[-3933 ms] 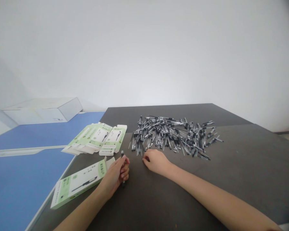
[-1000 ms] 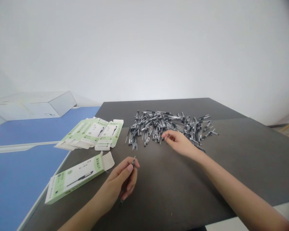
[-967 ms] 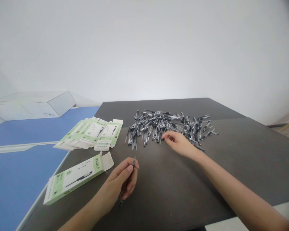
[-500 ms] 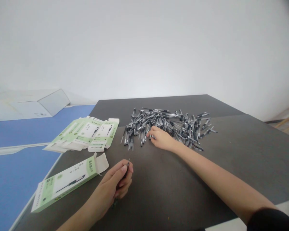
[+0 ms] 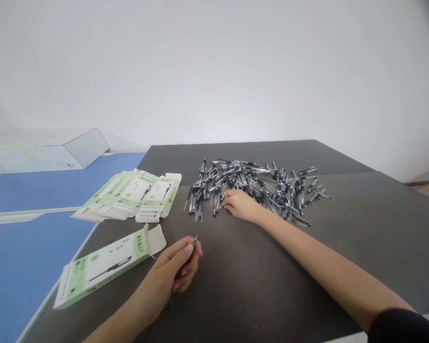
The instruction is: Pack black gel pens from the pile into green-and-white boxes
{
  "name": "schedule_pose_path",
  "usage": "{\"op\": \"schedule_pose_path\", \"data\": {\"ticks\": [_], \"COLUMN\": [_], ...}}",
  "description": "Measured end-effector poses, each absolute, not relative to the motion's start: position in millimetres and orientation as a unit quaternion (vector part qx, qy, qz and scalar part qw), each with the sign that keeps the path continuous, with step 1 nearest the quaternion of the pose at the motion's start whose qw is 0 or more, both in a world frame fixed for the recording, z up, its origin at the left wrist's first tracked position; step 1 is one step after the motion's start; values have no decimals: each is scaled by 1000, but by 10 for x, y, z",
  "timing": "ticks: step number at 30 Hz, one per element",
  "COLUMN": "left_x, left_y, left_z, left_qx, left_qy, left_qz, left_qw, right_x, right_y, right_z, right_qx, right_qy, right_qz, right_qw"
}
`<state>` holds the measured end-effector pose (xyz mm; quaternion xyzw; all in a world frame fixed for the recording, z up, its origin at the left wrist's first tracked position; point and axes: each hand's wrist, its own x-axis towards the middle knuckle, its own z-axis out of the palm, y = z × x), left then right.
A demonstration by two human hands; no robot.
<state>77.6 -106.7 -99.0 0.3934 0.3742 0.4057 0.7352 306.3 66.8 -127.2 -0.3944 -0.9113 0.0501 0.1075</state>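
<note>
From where I stand, the person's left hand (image 5: pixel 178 267), low and just left of centre in the frame, is closed around a slim dark pen (image 5: pixel 194 243); whether more than one is in that grip I can't tell. A thin, pale tip pokes out above the thumb, pointing toward the upper right, and a dark end shows below the fingers, so its long axis slants from lower left to upper right; the middle is hidden in the fist. The right hand (image 5: pixel 240 206), well apart from the left, has its fingers curled down at the near edge of a loose heap of pens (image 5: pixel 271 188) right of centre; I can't see whether they pinch anything. Those are clear-barrelled with black parts, the left ones mostly running up and down the frame, the upper ones nearly crosswise. At the lower left a green-and-white box (image 5: pixel 105 267) lies on the dark tabletop (image 5: pixel 271 286), its open flap toward the upper right, with a fan of flat green-and-white cartons (image 5: pixel 130 195) above it.
</note>
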Motion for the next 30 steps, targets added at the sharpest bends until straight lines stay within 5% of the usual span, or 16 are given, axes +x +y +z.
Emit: {"op": "schedule_pose_path", "data": {"ticks": [12, 18, 23, 30], "left_x": [797, 860, 892, 902], "left_y": [-1047, -1102, -1155, -1194], "left_z": [-995, -1004, -987, -938], "left_qx": [414, 471, 489, 503], "left_qy": [378, 386, 388, 407], "left_qz": [432, 436, 436, 430], "left_qw": [707, 663, 648, 630], "right_x": [3041, 2918, 2770, 2633], "right_y": [409, -176, -543, -639], "right_z": [-1076, -742, -660, -754], "right_qx": [-365, -310, -261, -283], "right_qy": [-899, -743, -592, -522], "right_qz": [85, 364, 575, 641], "right_qw": [227, 469, 501, 487]}}
